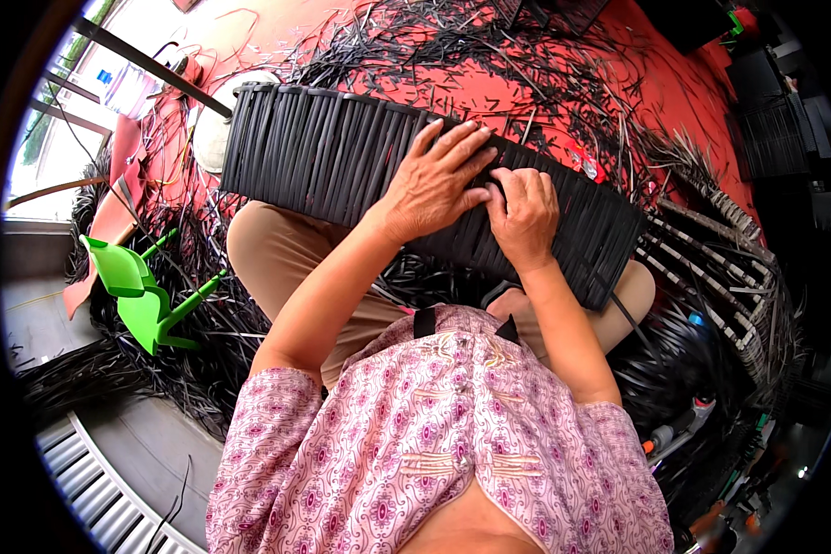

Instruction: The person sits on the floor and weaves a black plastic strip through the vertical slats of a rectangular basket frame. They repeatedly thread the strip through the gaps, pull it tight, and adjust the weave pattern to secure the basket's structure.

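Note:
Across my lap, at a slant, lies a long black woven panel (305,148) covered in side-by-side flat strips, its left end the farther one. My left hand (439,180) rests on its middle, fingers stretched over the far edge and thumb toward the other hand. Just to the right, my right hand (524,217) has its fingers curled and pinched against the strips. What the pinch holds, if anything, is hidden. A loose black strip (632,319) sticks out from the panel's near right corner.
Tangled black strips (369,55) cover much of the red floor (692,92). A small green plastic chair (143,291) lies to the left. On the right lies a frame (702,249) wrapped in light bands, with a tool (683,429) nearer. A white slatted piece (102,485) is at lower left.

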A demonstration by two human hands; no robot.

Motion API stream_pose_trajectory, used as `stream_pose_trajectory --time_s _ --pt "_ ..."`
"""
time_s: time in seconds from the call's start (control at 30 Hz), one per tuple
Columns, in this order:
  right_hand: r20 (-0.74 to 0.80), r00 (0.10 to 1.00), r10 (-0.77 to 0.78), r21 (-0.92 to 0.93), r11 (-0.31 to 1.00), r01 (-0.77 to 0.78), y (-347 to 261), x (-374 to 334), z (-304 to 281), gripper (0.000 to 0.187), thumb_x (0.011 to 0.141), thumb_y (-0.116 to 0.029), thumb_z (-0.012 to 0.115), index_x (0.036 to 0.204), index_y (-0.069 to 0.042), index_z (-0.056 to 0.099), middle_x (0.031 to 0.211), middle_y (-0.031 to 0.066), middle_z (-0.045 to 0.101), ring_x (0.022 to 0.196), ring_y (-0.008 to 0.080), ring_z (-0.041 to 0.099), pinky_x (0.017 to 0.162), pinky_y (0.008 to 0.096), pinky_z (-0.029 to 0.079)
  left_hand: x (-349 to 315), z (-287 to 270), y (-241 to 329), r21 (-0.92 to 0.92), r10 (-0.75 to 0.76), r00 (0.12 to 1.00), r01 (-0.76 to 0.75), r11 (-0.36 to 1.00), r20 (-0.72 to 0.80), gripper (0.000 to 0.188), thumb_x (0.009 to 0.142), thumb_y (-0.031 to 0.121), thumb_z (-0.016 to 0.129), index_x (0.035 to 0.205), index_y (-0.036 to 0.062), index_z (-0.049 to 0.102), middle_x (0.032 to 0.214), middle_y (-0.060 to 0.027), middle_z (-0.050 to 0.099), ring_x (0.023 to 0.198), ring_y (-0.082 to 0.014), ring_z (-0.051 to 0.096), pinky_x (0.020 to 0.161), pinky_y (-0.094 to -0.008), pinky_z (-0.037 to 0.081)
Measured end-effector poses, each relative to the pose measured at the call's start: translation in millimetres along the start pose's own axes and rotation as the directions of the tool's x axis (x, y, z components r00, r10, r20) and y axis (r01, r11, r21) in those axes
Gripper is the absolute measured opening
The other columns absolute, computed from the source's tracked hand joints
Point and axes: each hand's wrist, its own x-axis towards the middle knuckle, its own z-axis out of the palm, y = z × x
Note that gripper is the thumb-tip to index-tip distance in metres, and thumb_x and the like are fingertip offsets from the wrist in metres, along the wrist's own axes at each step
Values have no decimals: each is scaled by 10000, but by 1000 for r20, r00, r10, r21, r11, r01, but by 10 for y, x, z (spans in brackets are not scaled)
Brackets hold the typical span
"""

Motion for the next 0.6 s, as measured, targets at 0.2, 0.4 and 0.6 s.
stream_pose_trajectory --time_s 0.2,0.4,0.6 --pt "-10 1000 7 -13 1000 -7 -56 -6 -22 200 858 -143 764 1050 -123 712 911 57 602 862 285 604 785 419 511 -414 -24 191 -140 -39 997 47 989 59 703 977 548 593 1490 70 536 1597 -126 455 1521 -292 364 1258 -495 224" --pt "5 1000 -11 -31 999 11 -60 -13 -14 212 873 -150 763 1081 -137 721 900 52 592 853 280 601 791 417 514 -376 -205 -205 63 -175 984 176 982 -20 676 978 498 616 1491 65 535 1568 -117 484 1486 -280 402 1244 -473 241" --pt "-8 1000 -18 -31 999 18 -56 -18 18 220 879 -153 763 1094 -146 714 904 52 589 859 281 598 793 421 513 -682 -253 -52 80 -178 983 174 981 43 781 946 595 614 1483 33 537 1503 -147 519 1453 -302 431 1230 -488 254"
